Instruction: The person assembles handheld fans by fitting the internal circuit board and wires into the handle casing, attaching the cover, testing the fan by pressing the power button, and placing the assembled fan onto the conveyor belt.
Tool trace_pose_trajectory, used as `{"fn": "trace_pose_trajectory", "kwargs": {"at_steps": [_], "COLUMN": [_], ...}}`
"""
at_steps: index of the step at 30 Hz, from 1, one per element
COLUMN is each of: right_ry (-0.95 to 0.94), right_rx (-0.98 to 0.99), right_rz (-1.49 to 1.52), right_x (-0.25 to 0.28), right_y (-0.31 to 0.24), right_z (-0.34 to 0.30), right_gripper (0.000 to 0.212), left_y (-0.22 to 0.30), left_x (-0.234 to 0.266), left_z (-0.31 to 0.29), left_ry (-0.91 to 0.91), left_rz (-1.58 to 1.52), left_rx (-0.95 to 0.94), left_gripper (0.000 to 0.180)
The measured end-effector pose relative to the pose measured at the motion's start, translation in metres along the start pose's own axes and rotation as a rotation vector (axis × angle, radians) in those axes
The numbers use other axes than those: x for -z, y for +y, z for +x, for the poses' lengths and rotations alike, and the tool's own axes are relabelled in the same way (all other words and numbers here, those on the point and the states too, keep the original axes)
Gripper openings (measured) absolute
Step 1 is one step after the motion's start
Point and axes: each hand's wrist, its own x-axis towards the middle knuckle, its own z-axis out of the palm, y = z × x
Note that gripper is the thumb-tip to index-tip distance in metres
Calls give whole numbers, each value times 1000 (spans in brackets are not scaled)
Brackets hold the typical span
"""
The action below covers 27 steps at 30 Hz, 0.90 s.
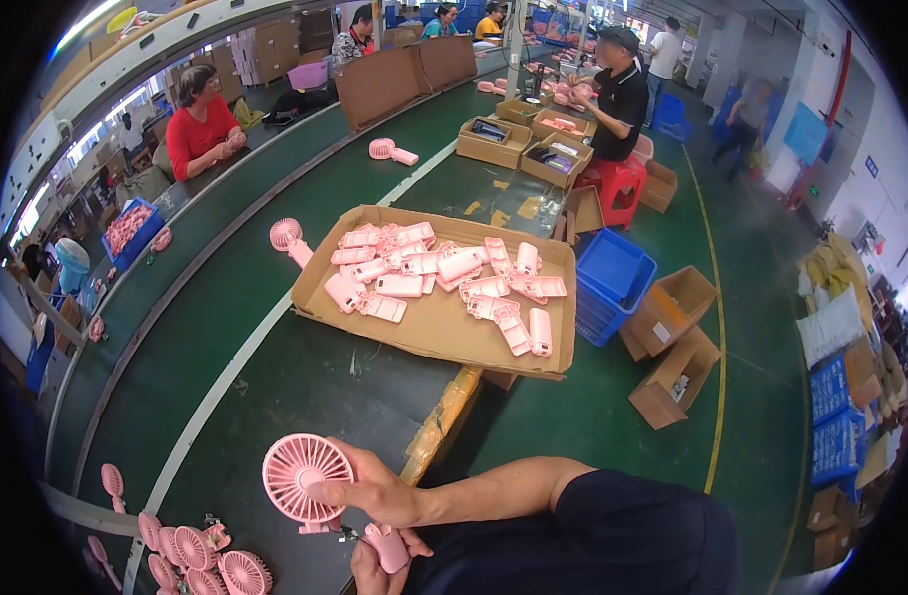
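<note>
My right hand [380, 491] comes in from the right and grips a pink round fan head [308, 476], with the thumb across its slatted grille. Just below it, at the lower edge, my left hand [368, 573] is closed round a pink handle shell [386, 547]. A small metallic part [347, 534] shows between fan head and shell; how they are joined is unclear. Beyond my hands, a shallow cardboard tray [395, 332] holds many loose pink handle shells [461, 264]. To the left lies a cluster of pink fan heads [194, 547].
A green conveyor belt [231, 312] carries assembled pink fans [287, 238]. Yellow tape [441, 421] covers the bench edge. Right of the tray stand blue crates [613, 283] and cardboard boxes [672, 309]. Co-workers sit along the line, one in black [618, 109] and one in red [198, 129].
</note>
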Motion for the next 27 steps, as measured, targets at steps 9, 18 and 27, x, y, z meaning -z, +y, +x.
{"fn": "trace_pose_trajectory", "kwargs": {"at_steps": [9,18,27], "right_ry": [64,-75,-241], "right_rx": [-120,-35,-121], "right_rz": [202,-56,-239], "right_x": [-6,3,12], "right_y": [-5,27,30], "right_z": [-9,-40,-52], "right_gripper": [50,61,74], "left_y": [-9,2,9], "left_x": [4,20,45], "left_z": [2,13,16], "left_ry": [7,472,411], "left_rz": [-66,-58,-147], "left_rx": [-217,-402,-369], "left_gripper": [34,53,26]}}
